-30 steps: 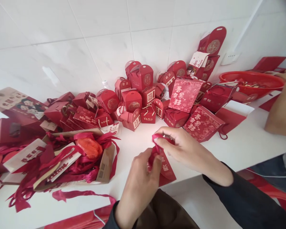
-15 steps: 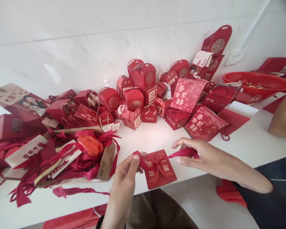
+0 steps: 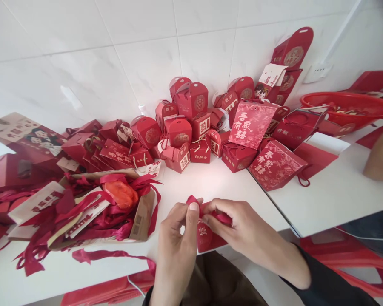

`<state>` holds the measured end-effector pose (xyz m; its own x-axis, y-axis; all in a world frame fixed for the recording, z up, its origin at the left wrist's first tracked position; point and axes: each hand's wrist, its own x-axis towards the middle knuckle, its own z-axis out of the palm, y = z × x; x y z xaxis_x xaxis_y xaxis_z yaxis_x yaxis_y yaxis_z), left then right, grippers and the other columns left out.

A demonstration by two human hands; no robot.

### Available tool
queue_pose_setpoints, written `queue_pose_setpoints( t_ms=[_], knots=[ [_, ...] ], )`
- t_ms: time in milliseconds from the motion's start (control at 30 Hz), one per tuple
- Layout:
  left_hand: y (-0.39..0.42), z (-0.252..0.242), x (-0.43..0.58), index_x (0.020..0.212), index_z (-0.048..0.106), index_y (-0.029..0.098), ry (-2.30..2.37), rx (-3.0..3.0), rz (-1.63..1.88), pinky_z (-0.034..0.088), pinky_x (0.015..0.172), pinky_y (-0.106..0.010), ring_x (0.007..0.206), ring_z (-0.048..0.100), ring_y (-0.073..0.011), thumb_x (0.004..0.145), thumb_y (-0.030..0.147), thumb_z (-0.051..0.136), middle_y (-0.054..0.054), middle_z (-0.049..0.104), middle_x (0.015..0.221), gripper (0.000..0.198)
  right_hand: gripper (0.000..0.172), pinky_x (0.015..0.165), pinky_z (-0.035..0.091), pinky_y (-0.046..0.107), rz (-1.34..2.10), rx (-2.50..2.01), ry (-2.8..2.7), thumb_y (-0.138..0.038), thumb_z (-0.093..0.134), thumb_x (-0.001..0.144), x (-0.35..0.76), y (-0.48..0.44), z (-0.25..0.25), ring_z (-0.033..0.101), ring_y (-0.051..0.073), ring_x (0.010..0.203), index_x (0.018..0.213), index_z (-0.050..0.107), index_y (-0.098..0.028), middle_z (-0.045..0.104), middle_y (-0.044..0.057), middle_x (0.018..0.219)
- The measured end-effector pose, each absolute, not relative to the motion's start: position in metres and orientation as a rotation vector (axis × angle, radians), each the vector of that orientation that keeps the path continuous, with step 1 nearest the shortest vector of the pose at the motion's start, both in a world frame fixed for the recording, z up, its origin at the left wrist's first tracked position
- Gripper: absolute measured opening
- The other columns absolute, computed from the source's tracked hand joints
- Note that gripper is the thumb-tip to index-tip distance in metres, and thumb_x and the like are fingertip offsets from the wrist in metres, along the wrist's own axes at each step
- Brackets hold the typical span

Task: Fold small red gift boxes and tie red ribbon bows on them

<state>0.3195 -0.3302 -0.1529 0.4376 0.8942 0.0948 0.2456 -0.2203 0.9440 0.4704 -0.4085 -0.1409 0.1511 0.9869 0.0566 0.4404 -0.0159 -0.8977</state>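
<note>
At lower centre, the left hand (image 3: 180, 238) and right hand (image 3: 239, 225) angle inward, fingertips pinching a crimson ribbon (image 3: 193, 199) over a red packet (image 3: 204, 240), then a lower-left carton (image 3: 141, 216) brims with loose ribbons (image 3: 105, 223), and an upper-right basin (image 3: 354, 122) holds small blurred items (image 3: 341, 111).

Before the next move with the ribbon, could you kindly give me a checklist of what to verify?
1. Left grip holds the ribbon between thumb and fingers: ok.
2. Right grip has ribbon too: ok, some shows along its fingers.
3. Red packet sits well back from the table's front edge: not ok, it is close to that edge.
4. Ribbon is tightly knotted: cannot tell, the fingers cover the middle.
5. Loose ribbon strip is inside the cardboard box: not ok, it lies in front of the box.
</note>
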Motion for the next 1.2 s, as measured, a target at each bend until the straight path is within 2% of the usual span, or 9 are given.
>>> queue_pose_setpoints(
  t_ms=[67, 133, 233, 400, 600, 800, 900, 1067, 1200],
  knots=[
    [-0.329, -0.158, 0.314, 0.082, 0.072, 0.02, 1.145, 1.807, 0.975, 0.046, 0.065, -0.029, 0.07, 0.058, -0.0185, 0.096, 0.052, 0.054, -0.004, 0.065, 0.075, 0.039, 0.018, 0.063, 0.042, 0.025, 0.777, -1.619, -1.407, -0.033, 0.057, 0.103, 0.474, -0.408, -0.141, 0.059, 0.014, 0.067, 0.089, 0.065, -0.024, 0.068, -0.003, 0.08],
    [-0.328, -0.164, 0.311, 0.104, 0.071, 0.021, 1.221, 1.891, 1.13, 0.05, 0.079, -0.033, 0.096, 0.063, -0.0236, 0.097, 0.044, 0.054, -0.008, 0.07, 0.102, 0.029, 0.018, 0.061, 0.04, 0.025, 0.749, -1.656, -1.41, -0.033, 0.058, 0.102, 0.478, -0.408, -0.141, 0.058, 0.014, 0.065, 0.088, 0.065, -0.023, 0.066, -0.003, 0.077],
    [-0.331, -0.172, 0.314, 0.132, 0.062, 0.025, 0.997, 2.075, 1.041, 0.047, 0.1, -0.04, 0.124, 0.056, -0.0265, 0.095, 0.031, 0.055, -0.009, 0.064, 0.132, 0.038, 0.017, 0.061, 0.041, 0.025, 0.737, -1.674, -1.432, -0.033, 0.058, 0.102, 0.481, -0.409, -0.14, 0.058, 0.014, 0.066, 0.091, 0.066, -0.023, 0.067, -0.003, 0.078],
    [-0.332, -0.174, 0.326, 0.092, 0.074, 0.024, 0.867, 1.982, 0.862, 0.049, 0.085, -0.035, 0.096, 0.063, -0.023, 0.094, 0.03, 0.059, -0.004, 0.073, 0.094, 0.016, 0.021, 0.067, 0.048, 0.026, 0.727, -1.649, -1.433, -0.037, 0.054, 0.104, 0.484, -0.411, -0.135, 0.067, 0.017, 0.075, 0.099, 0.07, -0.026, 0.074, -0.001, 0.09],
    [-0.328, -0.176, 0.321, 0.089, 0.072, 0.022, 0.932, 1.797, 0.915, 0.044, 0.073, -0.029, 0.079, 0.059, -0.0182, 0.096, 0.037, 0.058, -0.002, 0.069, 0.082, 0.022, 0.031, 0.087, 0.053, 0.037, 0.648, -1.742, -1.32, -0.04, 0.062, 0.098, 0.505, -0.423, -0.138, 0.067, 0.031, 0.113, 0.127, 0.071, -0.033, 0.073, 0.004, 0.126],
    [-0.334, -0.171, 0.318, 0.086, 0.071, 0.023, 0.953, 1.864, 1.097, 0.044, 0.075, -0.027, 0.087, 0.059, -0.0175, 0.094, 0.032, 0.063, -0.001, 0.07, 0.088, 0.014, 0.014, 0.071, 0.053, 0.036, 0.507, -1.836, -1.372, -0.036, 0.064, 0.094, 0.521, -0.426, -0.146, 0.068, 0.024, 0.075, 0.095, 0.077, -0.031, 0.076, 0.003, 0.094],
    [-0.339, -0.165, 0.319, 0.088, 0.07, 0.024, 0.951, 1.906, 1.131, 0.046, 0.074, -0.025, 0.083, 0.058, -0.0157, 0.094, 0.028, 0.063, 0.0, 0.07, 0.087, 0.011, 0.014, 0.066, 0.052, 0.035, 0.328, -1.788, -1.422, -0.033, 0.067, 0.09, 0.52, -0.424, -0.144, 0.066, 0.024, 0.075, 0.083, 0.079, -0.03, 0.069, 0.006, 0.088],
    [-0.344, -0.151, 0.321, 0.096, 0.075, 0.022, 0.945, 1.799, 0.921, 0.05, 0.066, -0.025, 0.072, 0.061, -0.0153, 0.094, 0.035, 0.062, -0.002, 0.073, 0.085, 0.019, 0.015, 0.055, 0.049, 0.03, 0.474, -1.759, -1.386, -0.034, 0.066, 0.093, 0.511, -0.424, -0.14, 0.066, 0.021, 0.07, 0.092, 0.08, -0.031, 0.069, 0.005, 0.087],
    [-0.337, -0.146, 0.323, 0.095, 0.072, 0.019, 0.853, 1.588, 0.724, 0.049, 0.059, -0.024, 0.059, 0.063, -0.0144, 0.095, 0.045, 0.06, -0.001, 0.069, 0.068, 0.029, 0.013, 0.059, 0.05, 0.029, 0.553, -1.729, -1.35, -0.034, 0.065, 0.094, 0.502, -0.423, -0.133, 0.07, 0.021, 0.077, 0.095, 0.076, -0.029, 0.076, 0.003, 0.095]
  ],
)
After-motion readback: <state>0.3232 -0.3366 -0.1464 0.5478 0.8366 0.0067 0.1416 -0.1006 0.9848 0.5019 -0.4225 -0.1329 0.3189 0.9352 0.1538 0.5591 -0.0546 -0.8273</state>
